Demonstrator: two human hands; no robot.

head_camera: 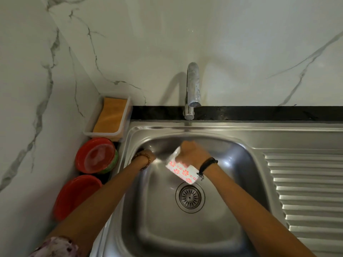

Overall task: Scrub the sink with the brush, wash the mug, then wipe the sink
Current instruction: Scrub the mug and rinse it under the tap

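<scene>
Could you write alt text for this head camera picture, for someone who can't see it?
Seen from above, a person's right hand holds a white mug with red flowers, tilted, over a steel sink below the tap. The left hand reaches toward the basin's far left corner, its fingers hidden. Red bowls and a tray with an orange sponge sit left.

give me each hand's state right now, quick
Left hand: cannot tell, fingers hidden at the sink wall.
Right hand: grips the mug.
</scene>
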